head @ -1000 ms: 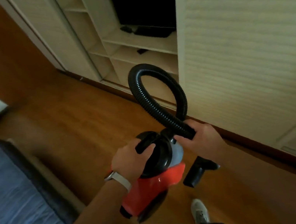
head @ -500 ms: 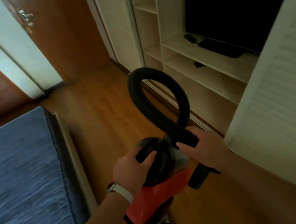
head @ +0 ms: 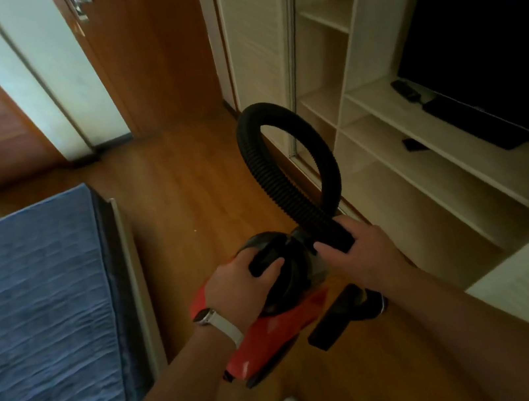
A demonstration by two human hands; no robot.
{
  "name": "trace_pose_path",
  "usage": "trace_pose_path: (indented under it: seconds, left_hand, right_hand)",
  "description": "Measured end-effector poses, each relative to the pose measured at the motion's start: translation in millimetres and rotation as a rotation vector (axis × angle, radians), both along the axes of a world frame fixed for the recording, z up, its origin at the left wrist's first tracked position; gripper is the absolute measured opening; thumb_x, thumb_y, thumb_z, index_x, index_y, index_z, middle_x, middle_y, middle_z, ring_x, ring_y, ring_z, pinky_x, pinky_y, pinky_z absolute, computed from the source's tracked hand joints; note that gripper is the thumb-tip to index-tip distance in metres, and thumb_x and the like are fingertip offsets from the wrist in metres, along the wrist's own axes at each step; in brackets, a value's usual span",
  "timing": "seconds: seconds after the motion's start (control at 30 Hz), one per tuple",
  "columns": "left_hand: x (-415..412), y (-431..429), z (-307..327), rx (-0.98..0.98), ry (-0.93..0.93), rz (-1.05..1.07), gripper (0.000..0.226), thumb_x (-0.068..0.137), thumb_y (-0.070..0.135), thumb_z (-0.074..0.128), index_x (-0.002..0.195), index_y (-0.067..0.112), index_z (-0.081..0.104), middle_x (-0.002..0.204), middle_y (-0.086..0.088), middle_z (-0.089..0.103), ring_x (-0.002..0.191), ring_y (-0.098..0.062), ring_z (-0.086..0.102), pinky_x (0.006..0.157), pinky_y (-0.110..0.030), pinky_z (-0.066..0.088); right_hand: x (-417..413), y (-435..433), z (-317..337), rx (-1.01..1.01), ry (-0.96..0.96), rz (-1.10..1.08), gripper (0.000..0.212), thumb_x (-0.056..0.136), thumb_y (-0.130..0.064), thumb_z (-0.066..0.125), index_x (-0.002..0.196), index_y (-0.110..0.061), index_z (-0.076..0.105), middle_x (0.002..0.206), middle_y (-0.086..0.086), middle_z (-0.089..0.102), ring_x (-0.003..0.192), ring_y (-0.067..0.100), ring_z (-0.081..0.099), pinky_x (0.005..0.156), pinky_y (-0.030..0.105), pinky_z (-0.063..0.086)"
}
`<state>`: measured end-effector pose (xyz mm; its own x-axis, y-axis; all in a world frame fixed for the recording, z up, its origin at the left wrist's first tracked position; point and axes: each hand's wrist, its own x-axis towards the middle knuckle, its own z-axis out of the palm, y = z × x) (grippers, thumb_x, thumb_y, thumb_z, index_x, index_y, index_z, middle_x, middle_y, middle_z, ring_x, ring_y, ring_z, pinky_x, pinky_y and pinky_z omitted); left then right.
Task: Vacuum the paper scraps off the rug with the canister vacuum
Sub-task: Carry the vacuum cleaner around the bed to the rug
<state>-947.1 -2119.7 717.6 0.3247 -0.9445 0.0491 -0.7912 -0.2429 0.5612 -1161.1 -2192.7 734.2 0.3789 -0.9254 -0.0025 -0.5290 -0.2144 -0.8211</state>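
Wood floor (head: 184, 185) beside a blue bed (head: 27, 289); left hand (head: 238, 284) grips the vacuum (head: 277, 333), right hand (head: 361, 254) grips its hose (head: 265, 172).

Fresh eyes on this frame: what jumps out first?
The red canister vacuum is held low at centre, and the left hand grips its top. Its black ribbed hose arcs up in a tall loop, with the right hand holding it near the base. A blue fabric surface fills the left side, and a dark TV sits in the shelving at right.
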Motion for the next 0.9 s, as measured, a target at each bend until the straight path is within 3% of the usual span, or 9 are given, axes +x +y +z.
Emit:
trace_pose_path:
  seconds: [0.2,0.33,0.53,0.67,0.77,0.9]
  left_hand:
    - [53,-42,11,-0.005,-0.121,0.085,0.046,0.085,0.066,0.054,0.108,0.028,0.064,0.071,0.008,0.065,0.061,-0.011,0.063,0.054,-0.032,0.056]
    - [78,-73,4,-0.003,-0.093,0.123,0.049,0.084,0.066,0.054,0.113,0.028,0.064,0.078,0.005,0.069,0.067,-0.013,0.065,0.06,-0.036,0.057]
    - [108,-139,-6,0.019,-0.043,0.241,0.046,0.085,0.061,0.06,0.117,0.029,0.064,0.081,0.007,0.069,0.067,-0.009,0.063,0.059,-0.032,0.056]
    - [123,-196,-6,0.105,-0.057,0.296,0.04,0.085,0.06,0.059,0.113,0.03,0.062,0.074,0.009,0.065,0.063,-0.005,0.061,0.055,-0.027,0.053]
    - [132,-236,-3,0.147,-0.077,0.332,0.038,0.086,0.055,0.061,0.112,0.027,0.062,0.073,0.008,0.062,0.061,-0.005,0.058,0.051,-0.021,0.044]
    - [147,-280,2,0.108,-0.079,0.4,0.037,0.085,0.054,0.062,0.109,0.025,0.064,0.075,0.006,0.065,0.064,-0.011,0.061,0.056,-0.03,0.052]
  right_hand:
    - [50,-58,-2,0.002,-0.03,0.05,0.013,0.085,-0.044,0.071,0.095,-0.046,0.063,0.076,-0.011,0.065,0.067,0.006,0.063,0.063,0.039,0.056]
    - [81,-101,-10,0.016,-0.055,0.12,0.011,0.086,-0.043,0.072,0.093,-0.044,0.063,0.076,-0.011,0.065,0.066,0.005,0.063,0.058,0.03,0.053]
    - [128,-187,-14,0.072,-0.094,0.251,0.014,0.089,-0.03,0.073,0.099,-0.023,0.066,0.072,-0.005,0.062,0.062,-0.001,0.059,0.051,0.011,0.042]
    - [149,-257,-7,0.083,-0.106,0.305,0.016,0.091,-0.025,0.072,0.1,-0.013,0.067,0.082,0.009,0.067,0.067,0.003,0.059,0.053,0.009,0.043]
    - [160,-305,-6,0.101,-0.112,0.338,0.016,0.091,-0.025,0.071,0.102,-0.015,0.066,0.085,0.007,0.067,0.071,0.006,0.061,0.056,0.01,0.045]
    - [183,-356,0,0.071,-0.123,0.391,0.015,0.09,-0.021,0.073,0.098,-0.011,0.066,0.075,-0.003,0.06,0.064,-0.005,0.056,0.054,0.008,0.043]
